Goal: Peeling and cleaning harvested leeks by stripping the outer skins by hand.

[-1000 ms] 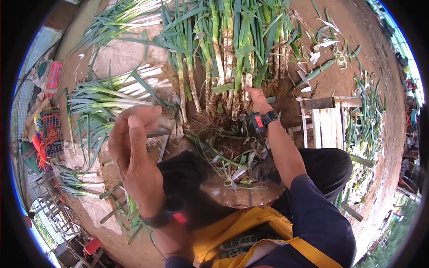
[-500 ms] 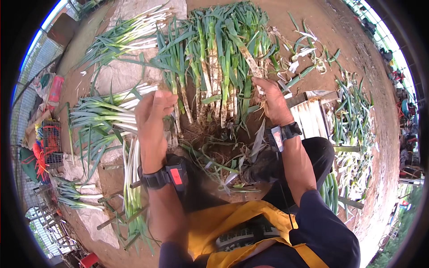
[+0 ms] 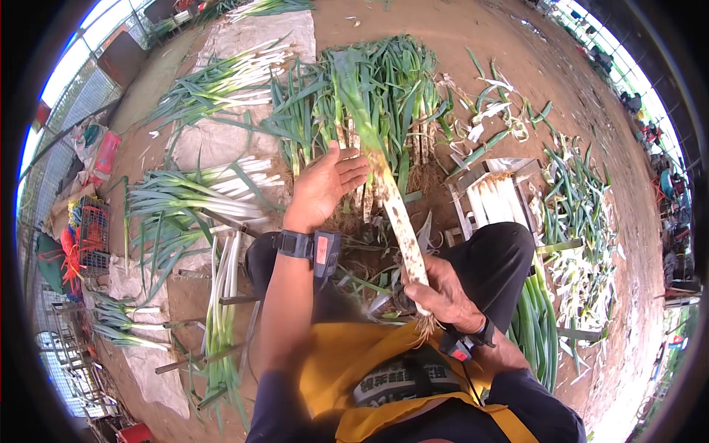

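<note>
An unpeeled scallion (image 3: 394,210), with spotted brown outer skin on its long white stalk, is gripped near its roots by my right hand (image 3: 441,292). It slants up and away from my lap, green leaves at the far end. Beside the middle of the stalk, my left hand (image 3: 330,183) is held with fingers stretched out and nothing in it; I cannot tell whether the fingertips touch the stalk. Beyond both hands stands a thick bunch of unpeeled scallions (image 3: 402,96), roots toward me.
Cleaned scallions (image 3: 214,188) lie in piles on pale sheeting (image 3: 203,136) to the left. More rest across a slatted rack (image 3: 229,299). At my right are a box of white stalks (image 3: 498,199) and a heap of stripped leaves (image 3: 583,214). A wire crate (image 3: 94,229) stands far left.
My right hand has drawn one scallion out of the bunch and back toward my lap. The left hand has shifted right, next to its stalk.
</note>
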`<state>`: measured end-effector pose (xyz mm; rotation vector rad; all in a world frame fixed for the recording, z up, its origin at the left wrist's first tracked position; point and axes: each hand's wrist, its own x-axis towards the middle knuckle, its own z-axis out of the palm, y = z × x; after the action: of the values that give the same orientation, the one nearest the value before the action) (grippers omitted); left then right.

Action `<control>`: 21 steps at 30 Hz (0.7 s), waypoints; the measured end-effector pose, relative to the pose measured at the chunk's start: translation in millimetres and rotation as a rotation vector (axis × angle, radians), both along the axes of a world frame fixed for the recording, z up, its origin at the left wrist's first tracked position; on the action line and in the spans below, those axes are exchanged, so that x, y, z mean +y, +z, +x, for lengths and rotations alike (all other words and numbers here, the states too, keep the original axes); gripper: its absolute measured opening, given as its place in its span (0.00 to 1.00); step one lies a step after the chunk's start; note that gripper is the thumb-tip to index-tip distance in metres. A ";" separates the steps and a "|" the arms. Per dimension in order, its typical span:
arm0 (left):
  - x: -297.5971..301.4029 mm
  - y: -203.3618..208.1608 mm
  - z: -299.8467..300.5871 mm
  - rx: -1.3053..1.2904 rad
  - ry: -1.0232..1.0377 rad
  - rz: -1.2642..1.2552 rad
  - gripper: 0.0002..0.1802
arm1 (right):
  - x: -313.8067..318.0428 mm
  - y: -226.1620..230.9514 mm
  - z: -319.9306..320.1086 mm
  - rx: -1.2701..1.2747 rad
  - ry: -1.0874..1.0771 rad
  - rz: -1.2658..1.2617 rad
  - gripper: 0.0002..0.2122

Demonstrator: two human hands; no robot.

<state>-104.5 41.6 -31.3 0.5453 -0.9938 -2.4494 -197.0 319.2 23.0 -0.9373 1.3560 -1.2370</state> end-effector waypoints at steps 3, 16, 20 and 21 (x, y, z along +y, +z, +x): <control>-0.5 2.0 -4.7 0.185 0.077 0.200 0.32 | 22.2 -9.0 0.5 -0.055 0.112 0.082 0.11; -21.6 16.7 35.5 0.397 0.389 0.121 0.18 | -16.2 -57.4 -40.7 0.726 0.093 -0.160 0.22; -11.5 25.4 34.0 0.250 0.392 -0.081 0.17 | -81.7 -26.1 -36.7 0.801 -0.041 -0.254 0.27; -9.9 24.2 31.8 0.205 0.387 -0.145 0.16 | -98.0 -15.2 -30.0 0.784 -0.077 -0.296 0.27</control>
<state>-72.7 31.7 -7.1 0.3863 -0.8796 -2.0271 -227.1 221.1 7.8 -1.7088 1.8408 -1.1917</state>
